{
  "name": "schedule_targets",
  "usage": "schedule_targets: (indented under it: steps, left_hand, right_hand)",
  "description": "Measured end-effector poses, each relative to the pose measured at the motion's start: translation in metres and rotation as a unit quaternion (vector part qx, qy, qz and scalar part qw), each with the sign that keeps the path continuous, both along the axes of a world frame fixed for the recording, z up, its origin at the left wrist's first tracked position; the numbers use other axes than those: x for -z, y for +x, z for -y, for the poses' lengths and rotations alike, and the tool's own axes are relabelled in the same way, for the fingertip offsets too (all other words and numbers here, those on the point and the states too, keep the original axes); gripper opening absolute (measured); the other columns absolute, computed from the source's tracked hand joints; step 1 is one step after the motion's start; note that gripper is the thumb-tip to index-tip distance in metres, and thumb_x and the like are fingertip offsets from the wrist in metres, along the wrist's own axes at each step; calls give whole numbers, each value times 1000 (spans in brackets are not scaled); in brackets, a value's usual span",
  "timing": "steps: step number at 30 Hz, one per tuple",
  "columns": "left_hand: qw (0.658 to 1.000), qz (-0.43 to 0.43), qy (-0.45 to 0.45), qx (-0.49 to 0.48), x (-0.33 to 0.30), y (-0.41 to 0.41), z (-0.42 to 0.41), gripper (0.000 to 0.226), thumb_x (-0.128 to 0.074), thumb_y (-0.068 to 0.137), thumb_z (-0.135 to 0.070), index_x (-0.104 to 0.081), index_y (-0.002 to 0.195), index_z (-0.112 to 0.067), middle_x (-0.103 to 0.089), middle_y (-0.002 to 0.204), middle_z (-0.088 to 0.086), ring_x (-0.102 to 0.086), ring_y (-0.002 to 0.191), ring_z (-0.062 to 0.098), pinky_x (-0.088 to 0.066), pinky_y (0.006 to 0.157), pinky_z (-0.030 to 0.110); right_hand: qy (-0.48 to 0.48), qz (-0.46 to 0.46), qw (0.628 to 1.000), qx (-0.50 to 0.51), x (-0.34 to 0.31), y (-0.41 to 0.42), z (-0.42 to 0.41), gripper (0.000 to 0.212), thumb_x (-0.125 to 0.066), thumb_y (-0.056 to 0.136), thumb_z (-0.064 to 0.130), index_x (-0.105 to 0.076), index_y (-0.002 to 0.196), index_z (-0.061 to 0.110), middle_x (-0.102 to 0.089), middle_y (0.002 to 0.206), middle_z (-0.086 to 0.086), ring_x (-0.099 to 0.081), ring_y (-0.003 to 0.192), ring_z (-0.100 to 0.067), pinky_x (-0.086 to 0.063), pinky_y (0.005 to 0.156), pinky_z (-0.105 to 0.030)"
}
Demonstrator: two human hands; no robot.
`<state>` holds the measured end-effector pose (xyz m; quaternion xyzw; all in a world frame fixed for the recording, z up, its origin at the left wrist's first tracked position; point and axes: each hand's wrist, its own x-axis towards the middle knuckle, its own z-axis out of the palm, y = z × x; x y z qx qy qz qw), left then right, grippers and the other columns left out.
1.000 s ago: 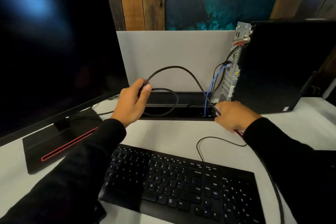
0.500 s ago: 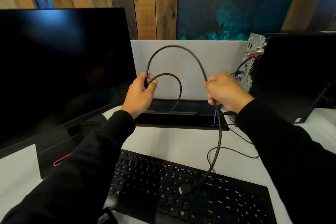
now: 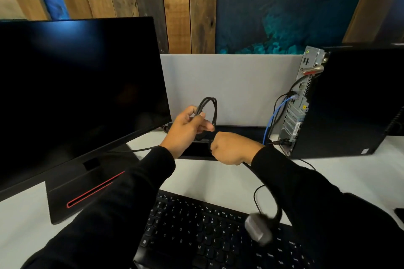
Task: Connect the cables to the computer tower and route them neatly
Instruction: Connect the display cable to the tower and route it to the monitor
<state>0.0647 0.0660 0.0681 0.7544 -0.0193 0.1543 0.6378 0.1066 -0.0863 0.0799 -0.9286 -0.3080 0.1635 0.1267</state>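
My left hand point(image 3: 187, 128) pinches a small coil of thick black cable point(image 3: 210, 109) held upright in front of the grey divider. My right hand point(image 3: 232, 148) is fisted around the same cable just right of the coil. The cable's loose end hangs below my right wrist, with a blurred grey plug point(image 3: 258, 232) over the keyboard. The black computer tower point(image 3: 354, 102) stands at the right, its rear panel facing left. A blue cable point(image 3: 276, 116) and thin black cables are plugged into that panel and drop into the desk's cable slot point(image 3: 240, 131).
A large dark monitor point(image 3: 72, 94) on a black base with a red stripe point(image 3: 91, 192) fills the left. A black keyboard point(image 3: 207, 233) lies at the near edge. A thin black wire point(image 3: 256, 194) loops on the white desk.
The wide cable loop has been gathered into a small tight coil at my left hand. My right hand came down and left, close to the left hand. The plug end swung right over the keyboard.
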Motion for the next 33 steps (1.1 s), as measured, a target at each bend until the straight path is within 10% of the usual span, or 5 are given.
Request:
schedule_targets:
  steps: [11,17,22,29,33]
  left_hand:
    - [969,64,238,-17,33,-3,20,33,-38,110,-38,-42,80,-26,-50,63,-5,-45,60,10,-41,60,31]
    - [982,4,181,-56,17,10,-8,47,-47,98,-66,-55,81,-23,-47,58,-12,-44,54,11,-42,57,35]
    - [969,1,237,-75,7,16,-9,50,-46,99,-63,-58,83,-18,-47,59,-11,-46,53,9,-41,58,29]
    - [975,-3,212,-72,3,14,-11,47,-60,95,-56,-53,74,-15,-41,62,-3,-39,54,10,-38,55,23]
    - [992,-5,120,-28,-3,13,-20,41,-71,93,-43,-61,77,-7,-39,64,2,-34,49,12,-33,49,23]
  right_hand:
    - [374,-478,792,65,-3,8,26,18,-46,103,1,-57,91,9,-50,72,-5,-40,53,-8,-33,45,-16]
    - [638,-564,522,43,9,7,53,41,-46,90,-4,-58,124,15,-66,119,-30,-62,70,-16,-53,60,-21]
    - [688,-486,539,-19,21,-14,55,51,-57,95,7,-50,142,26,-60,143,-14,-66,106,-26,-57,86,-35]
    - [757,-396,440,275,-3,7,65,41,-51,105,44,-65,104,6,-56,80,-7,-55,68,-16,-51,60,-27]
    - [575,-361,623,388,-5,6,76,43,-52,104,44,-63,86,6,-54,65,-3,-49,53,-13,-43,46,-22]
